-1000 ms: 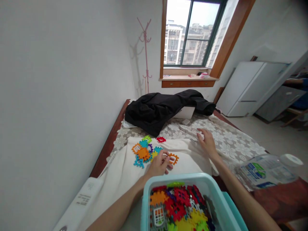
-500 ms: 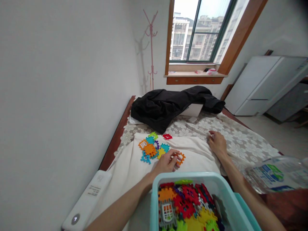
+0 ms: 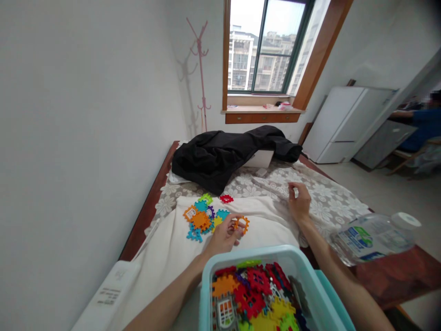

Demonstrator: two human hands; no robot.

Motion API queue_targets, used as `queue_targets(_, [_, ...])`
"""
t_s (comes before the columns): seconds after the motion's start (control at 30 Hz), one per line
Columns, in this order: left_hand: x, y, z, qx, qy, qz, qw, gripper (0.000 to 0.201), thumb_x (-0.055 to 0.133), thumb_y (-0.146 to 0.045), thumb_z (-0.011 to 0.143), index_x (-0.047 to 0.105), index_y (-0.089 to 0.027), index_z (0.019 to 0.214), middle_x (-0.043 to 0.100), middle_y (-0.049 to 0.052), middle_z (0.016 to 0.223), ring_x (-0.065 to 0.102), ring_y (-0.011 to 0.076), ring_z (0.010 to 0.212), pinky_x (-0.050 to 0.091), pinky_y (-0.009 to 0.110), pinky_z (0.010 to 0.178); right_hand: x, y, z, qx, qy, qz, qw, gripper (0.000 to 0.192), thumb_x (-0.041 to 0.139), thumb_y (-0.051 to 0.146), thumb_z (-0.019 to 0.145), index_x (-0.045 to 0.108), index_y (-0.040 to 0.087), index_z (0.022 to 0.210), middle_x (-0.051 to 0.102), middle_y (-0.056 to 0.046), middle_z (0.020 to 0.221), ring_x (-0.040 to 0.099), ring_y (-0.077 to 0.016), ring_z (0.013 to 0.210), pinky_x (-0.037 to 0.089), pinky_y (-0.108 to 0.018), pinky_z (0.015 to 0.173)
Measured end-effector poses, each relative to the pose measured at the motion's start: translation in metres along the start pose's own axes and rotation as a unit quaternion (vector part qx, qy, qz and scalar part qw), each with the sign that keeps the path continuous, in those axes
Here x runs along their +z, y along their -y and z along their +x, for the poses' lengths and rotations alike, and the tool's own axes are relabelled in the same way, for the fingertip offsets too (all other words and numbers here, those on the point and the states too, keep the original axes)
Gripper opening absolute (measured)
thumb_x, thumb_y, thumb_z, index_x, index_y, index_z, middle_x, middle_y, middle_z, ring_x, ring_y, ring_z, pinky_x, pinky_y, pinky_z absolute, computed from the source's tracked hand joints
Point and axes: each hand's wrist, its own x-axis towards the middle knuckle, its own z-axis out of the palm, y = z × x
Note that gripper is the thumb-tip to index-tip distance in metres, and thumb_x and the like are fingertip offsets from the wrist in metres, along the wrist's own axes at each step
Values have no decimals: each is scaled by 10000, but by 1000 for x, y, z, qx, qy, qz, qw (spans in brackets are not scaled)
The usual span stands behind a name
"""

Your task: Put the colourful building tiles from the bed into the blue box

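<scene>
In the head view, the left hand (image 3: pixel 224 235) is gripping an orange frame piece (image 3: pixel 244 225) between the thumb and fingers, and the piece is standing tilted just above the white cloth (image 3: pixel 268 223). The right hand (image 3: pixel 299 201) is resting or hovering over the floral cover (image 3: pixel 330 191) near the far edge of the white cloth; its fingers are curling inward, and whether they are enclosing anything cannot be told. To the left of the orange frame piece, a loose cluster of notched pieces is lying on the white cloth: a solid orange piece (image 3: pixel 200 221) is overlapping its neighbours near the middle, a yellow piece (image 3: pixel 217 224) is sitting just beside the left hand, and a lime-green piece (image 3: pixel 206 198) is marking the far end. A red piece (image 3: pixel 226 199) is lying apart from the cluster, to its right. In front of the person, a light-blue bin (image 3: pixel 206 287) is holding many more pieces in mixed colours, with a grey piece (image 3: pixel 225 313) bearing a white window grid showing near its left wall. At the right, a clear bottle (image 3: pixel 374 239) with a white cap is lying on its side beyond the right forearm. Behind the cluster, a black garment (image 3: pixel 213 154) is partly covering a pale box (image 3: pixel 261 158) on the bed.
</scene>
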Motion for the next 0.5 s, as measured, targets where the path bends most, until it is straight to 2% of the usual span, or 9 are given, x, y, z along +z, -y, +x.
queue_targets(0.07, [-1,2,1,9,-9,-12,1000,506,686,-460,938,511,-222,1349,712,103,1111,682,169,830,565,264,647,4,21,-5,30,6,91,995,173,574,358,948,638,216,1024,679,-94,1017,637,-266,990,514,-438,941])
queue_targets(0.1, [-1,2,2,11,-15,-18,1000,524,692,-469,935,498,-222,1355,719,100,1098,683,165,818,567,273,669,8,33,-10,59,31,160,985,185,632,370,924,631,222,1035,676,-74,995,640,-250,945,526,-415,901])
queue_targets(0.2, [-2,3,3,4,-27,-35,999,523,707,-462,926,494,-215,1335,732,100,1087,702,171,819,582,308,735,23,68,-34,135,189,322,918,266,746,395,870,639,232,1052,673,-30,939,629,-205,834,528,-346,776])
queue_targets(0.3, [-1,1,3,-8,-37,-50,998,499,721,-447,916,516,-206,1302,731,112,1105,722,192,865,595,331,770,35,89,-58,142,316,355,868,277,772,433,858,677,219,1007,688,-35,938,626,-199,829,514,-329,752])
queue_targets(0.4, [0,-2,3,-16,-43,-64,997,485,739,-435,906,530,-208,1281,735,124,1140,730,199,895,596,328,777,40,94,-69,133,363,345,855,267,719,452,889,690,210,999,700,-42,926,632,-204,826,512,-338,761])
queue_targets(0.5, [0,-4,4,-26,-49,-75,996,511,761,-441,887,524,-215,1279,734,135,1192,733,189,870,594,317,757,38,92,-69,141,388,351,840,243,643,377,899,681,204,1066,708,-50,954,645,-208,824,522,-349,763])
